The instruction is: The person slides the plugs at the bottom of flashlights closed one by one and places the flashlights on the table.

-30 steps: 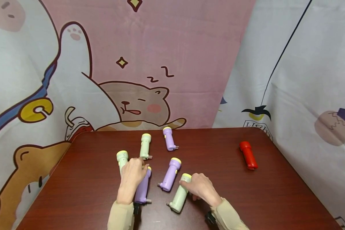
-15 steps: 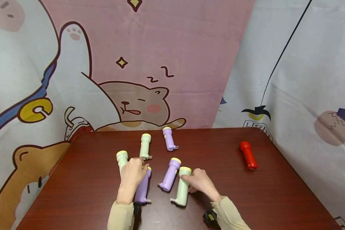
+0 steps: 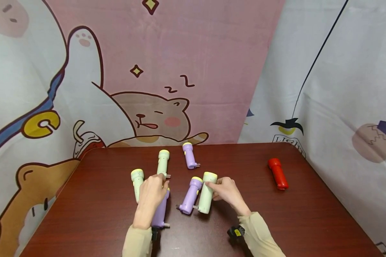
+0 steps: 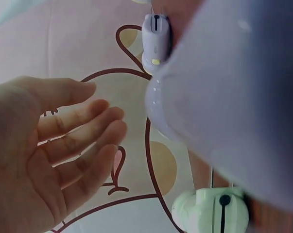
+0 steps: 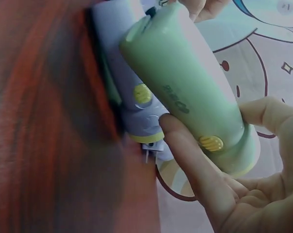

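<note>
My right hand [image 3: 227,191] pinches a light green flashlight [image 3: 206,196] between thumb and fingers, near its yellow-rimmed head. In the right wrist view this flashlight [image 5: 187,90] is tilted, with its yellow switch beside the fingers. Its plug prongs overlap a purple flashlight [image 3: 191,198] lying to its left. My left hand [image 3: 152,191] hovers over another purple flashlight [image 3: 161,212], partly hiding it. The left wrist view shows this hand [image 4: 44,150] holding nothing, its fingers relaxed and apart from the thumb. A green flashlight [image 3: 137,184] lies just left of it.
Farther back on the brown table [image 3: 238,160] lie a green flashlight [image 3: 163,163] and a purple one [image 3: 189,157]. A red flashlight [image 3: 278,174] is off to the right. A cartoon-printed cloth [image 3: 218,71] hangs behind the table's far edge.
My right hand has carried the green flashlight away from me, beside the purple one, turning it to point more straight ahead. My left hand has hardly shifted.
</note>
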`<state>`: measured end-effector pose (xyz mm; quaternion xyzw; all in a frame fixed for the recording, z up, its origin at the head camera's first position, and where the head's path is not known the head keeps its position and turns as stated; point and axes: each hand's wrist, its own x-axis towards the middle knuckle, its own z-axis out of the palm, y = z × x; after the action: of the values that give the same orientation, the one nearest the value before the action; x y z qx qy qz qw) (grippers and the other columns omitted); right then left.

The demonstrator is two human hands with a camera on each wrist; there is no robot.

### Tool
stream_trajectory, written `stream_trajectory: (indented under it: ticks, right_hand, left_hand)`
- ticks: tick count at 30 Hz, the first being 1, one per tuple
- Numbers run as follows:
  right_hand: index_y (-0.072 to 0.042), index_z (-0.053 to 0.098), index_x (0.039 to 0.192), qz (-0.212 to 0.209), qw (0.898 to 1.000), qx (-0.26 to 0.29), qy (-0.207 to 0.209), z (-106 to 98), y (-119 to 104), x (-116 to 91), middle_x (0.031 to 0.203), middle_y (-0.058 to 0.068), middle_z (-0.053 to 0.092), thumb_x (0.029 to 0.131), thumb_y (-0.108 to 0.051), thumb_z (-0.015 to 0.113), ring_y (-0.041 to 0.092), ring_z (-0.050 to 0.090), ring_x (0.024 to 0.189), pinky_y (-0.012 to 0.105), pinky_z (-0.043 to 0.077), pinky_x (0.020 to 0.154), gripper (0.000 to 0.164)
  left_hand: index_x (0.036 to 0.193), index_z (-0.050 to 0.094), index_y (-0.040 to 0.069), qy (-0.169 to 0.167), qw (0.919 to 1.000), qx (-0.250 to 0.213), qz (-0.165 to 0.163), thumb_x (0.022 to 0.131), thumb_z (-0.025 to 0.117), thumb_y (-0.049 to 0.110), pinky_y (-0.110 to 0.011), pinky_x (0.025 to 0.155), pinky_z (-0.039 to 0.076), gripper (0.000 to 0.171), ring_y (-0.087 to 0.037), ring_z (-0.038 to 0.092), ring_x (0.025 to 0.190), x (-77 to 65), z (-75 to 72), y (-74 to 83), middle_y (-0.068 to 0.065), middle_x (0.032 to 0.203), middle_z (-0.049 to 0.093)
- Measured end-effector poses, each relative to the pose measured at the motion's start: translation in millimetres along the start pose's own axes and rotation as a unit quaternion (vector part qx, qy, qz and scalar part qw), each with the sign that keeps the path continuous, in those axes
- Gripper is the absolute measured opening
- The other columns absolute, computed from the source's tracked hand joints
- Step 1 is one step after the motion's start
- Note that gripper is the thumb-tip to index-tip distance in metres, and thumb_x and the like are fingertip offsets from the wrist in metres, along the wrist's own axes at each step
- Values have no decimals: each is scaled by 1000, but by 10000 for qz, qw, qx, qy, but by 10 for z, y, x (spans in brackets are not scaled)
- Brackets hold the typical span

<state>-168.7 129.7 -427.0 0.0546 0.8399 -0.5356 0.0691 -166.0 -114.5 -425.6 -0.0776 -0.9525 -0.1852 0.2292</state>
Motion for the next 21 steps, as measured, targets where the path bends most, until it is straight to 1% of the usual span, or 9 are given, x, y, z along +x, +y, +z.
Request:
stream_trajectory:
  ticks: [3, 6, 14, 18, 21]
  right_hand:
    - [6, 67, 87, -15, 9997, 226, 116, -22, -30, 45, 74, 14, 70, 85, -25, 68, 17, 68, 58, 37, 59, 60, 30]
    - [7, 66, 93, -46, 9988, 437, 222, -35, -61, 92, 79, 15, 70, 85, -24, 68, 17, 68, 60, 38, 59, 63, 32]
    - [9, 63, 102, -177, 9952, 861, 422, -40, -124, 169, 90, 20, 69, 87, -22, 63, 16, 68, 65, 34, 59, 62, 34]
    - [11, 60, 107, -217, 9927, 1130, 372, -41, -131, 188, 92, 21, 68, 89, -20, 60, 15, 67, 67, 35, 59, 66, 36]
    - [13, 58, 111, -203, 9898, 1382, 288, -44, -138, 199, 93, 20, 68, 91, -19, 57, 15, 66, 69, 35, 59, 68, 38]
  left_hand:
    - [79, 67, 9, 119, 9999, -74, 76, 79, 73, 13, -39, 47, 47, 7, -32, 65, 62, 7, 1, 41, -7, 74, 70]
    - [83, 68, 8, 207, 9996, -112, 165, 79, 72, 12, -39, 48, 48, 7, -32, 66, 64, 9, 0, 95, -6, 77, 72]
    - [81, 65, 10, 303, 9980, -214, 503, 80, 72, 15, -38, 47, 48, 8, -29, 66, 61, 3, 13, 283, -2, 72, 67]
    - [81, 66, 12, 334, 9964, -196, 760, 81, 72, 17, -35, 46, 47, 8, -26, 65, 60, -14, 37, 373, 0, 71, 66]
    - [84, 67, 14, 339, 9941, -253, 1001, 79, 74, 18, -33, 47, 46, 9, -23, 65, 62, -22, 51, 426, 2, 73, 67]
